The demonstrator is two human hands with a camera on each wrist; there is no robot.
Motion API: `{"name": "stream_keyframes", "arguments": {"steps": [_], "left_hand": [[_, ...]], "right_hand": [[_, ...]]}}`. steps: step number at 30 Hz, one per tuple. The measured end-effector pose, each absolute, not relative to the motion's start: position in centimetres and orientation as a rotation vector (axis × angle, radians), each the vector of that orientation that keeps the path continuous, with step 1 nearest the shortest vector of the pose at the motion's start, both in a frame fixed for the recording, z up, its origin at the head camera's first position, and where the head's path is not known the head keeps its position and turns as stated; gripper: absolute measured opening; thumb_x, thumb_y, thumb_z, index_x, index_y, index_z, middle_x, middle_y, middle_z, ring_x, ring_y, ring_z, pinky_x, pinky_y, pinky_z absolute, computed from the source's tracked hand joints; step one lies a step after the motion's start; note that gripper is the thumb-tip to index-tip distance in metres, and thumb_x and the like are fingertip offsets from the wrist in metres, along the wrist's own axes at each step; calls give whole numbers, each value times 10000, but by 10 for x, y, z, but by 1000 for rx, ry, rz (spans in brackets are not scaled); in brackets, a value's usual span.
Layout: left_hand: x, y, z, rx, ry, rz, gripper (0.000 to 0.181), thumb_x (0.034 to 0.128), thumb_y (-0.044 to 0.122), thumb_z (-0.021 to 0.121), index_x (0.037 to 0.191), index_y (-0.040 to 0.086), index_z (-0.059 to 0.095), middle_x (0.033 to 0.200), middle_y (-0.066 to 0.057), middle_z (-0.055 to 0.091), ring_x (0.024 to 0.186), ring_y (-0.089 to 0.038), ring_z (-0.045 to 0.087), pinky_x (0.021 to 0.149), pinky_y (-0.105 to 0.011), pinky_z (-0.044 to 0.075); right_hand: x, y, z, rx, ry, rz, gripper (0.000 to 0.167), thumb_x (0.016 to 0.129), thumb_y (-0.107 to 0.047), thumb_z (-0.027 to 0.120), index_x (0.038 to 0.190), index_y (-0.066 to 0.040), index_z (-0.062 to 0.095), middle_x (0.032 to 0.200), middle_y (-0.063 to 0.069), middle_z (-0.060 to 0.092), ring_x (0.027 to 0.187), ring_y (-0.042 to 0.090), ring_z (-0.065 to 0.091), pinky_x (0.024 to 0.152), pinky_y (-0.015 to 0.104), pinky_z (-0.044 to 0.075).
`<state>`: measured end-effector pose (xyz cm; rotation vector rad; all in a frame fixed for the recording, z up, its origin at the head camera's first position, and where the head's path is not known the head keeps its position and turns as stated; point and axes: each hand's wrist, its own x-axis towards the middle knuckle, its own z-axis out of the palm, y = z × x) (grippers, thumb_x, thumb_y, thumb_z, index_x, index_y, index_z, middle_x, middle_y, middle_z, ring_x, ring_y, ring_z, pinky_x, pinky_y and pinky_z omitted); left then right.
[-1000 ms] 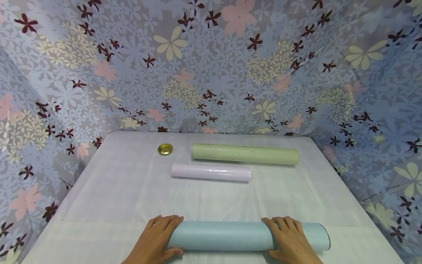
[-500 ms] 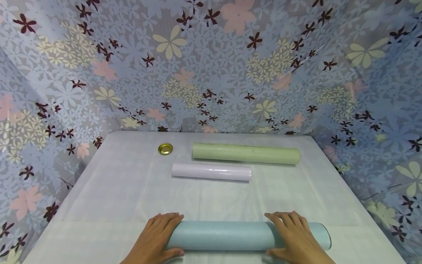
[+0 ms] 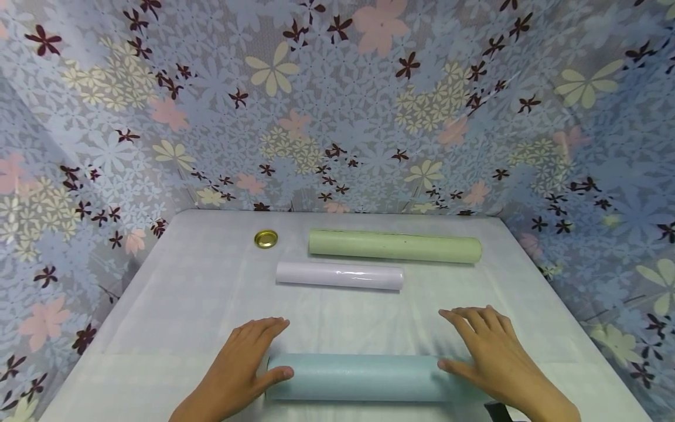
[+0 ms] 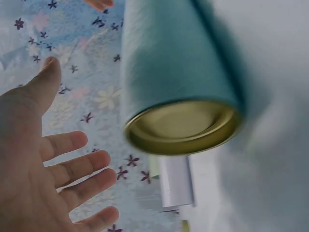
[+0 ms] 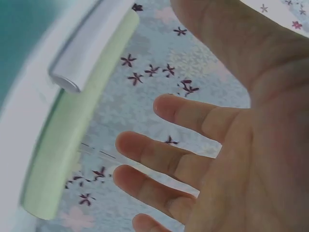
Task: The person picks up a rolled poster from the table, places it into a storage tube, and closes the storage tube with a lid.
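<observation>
A pale blue cardboard tube (image 3: 364, 378) lies crosswise near the front of the table. Its left end shows a recessed gold metal cap (image 4: 183, 121) in the left wrist view. My left hand (image 3: 239, 363) hovers over the tube's left end, thumb and fingers spread and apart from it in the left wrist view. Above the right end is my right hand (image 3: 493, 357), its fingers loosely extended and holding nothing; it hides that end of the tube. Farther back lie a shiny white roll (image 3: 340, 275) and, behind it, a longer light green tube (image 3: 394, 246).
A round gold lid (image 3: 266, 238) sits at the back left of the white-covered table (image 3: 174, 316). Flowered cloth (image 3: 337, 105) hangs behind the table and along both sides. A small black object (image 3: 498, 411) shows beneath the right wrist.
Both hands have let go of the blue tube and lifted off it. The right hand has moved up and to the right, the left slightly up and to the left. The tube stays in place.
</observation>
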<state>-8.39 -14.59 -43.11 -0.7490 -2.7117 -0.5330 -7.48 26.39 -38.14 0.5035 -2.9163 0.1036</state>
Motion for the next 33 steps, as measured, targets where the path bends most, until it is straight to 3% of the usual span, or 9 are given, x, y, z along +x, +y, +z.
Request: {"name": "stream_keyframes", "arguments": {"steps": [5, 15, 25, 33], "left_hand": [[-99, -146, -414, -744, -2683, -580, 627, 832, 505, 639, 1353, 186, 496, 1338, 32, 539, 1238, -181, 499, 1012, -443, 405], [-133, -141, -391, -767, -2708, -580, 625, 884, 532, 561, 1382, 170, 460, 1370, -21, 511, 1272, -231, 470, 1011, -482, 400], [-164, -130, -384, -826, -2762, -517, 640, 865, 503, 607, 1379, 150, 461, 1350, -57, 527, 1262, -262, 479, 1000, -493, 408], [-192, -124, -389, -846, -2858, -462, 653, 860, 482, 625, 1378, 123, 454, 1366, -88, 511, 1271, -292, 463, 1016, -514, 390]], "right_hand": [[-86, 268, -365, 525, -2894, 119, 770, 702, -520, 755, 1341, -190, 480, 1264, 94, 537, 1165, 324, 439, 961, 576, 294], [-114, 277, -344, 494, -2910, 139, 796, 757, -477, 735, 1388, -111, 416, 1299, 167, 506, 1177, 400, 405, 937, 606, 291], [-162, 283, -337, 433, -2959, 147, 836, 808, -488, 689, 1439, -70, 334, 1367, 244, 424, 1214, 501, 328, 939, 659, 262], [-197, 283, -344, 415, -3046, 128, 844, 815, -466, 690, 1447, -60, 305, 1383, 267, 405, 1226, 505, 334, 963, 668, 266]]}}
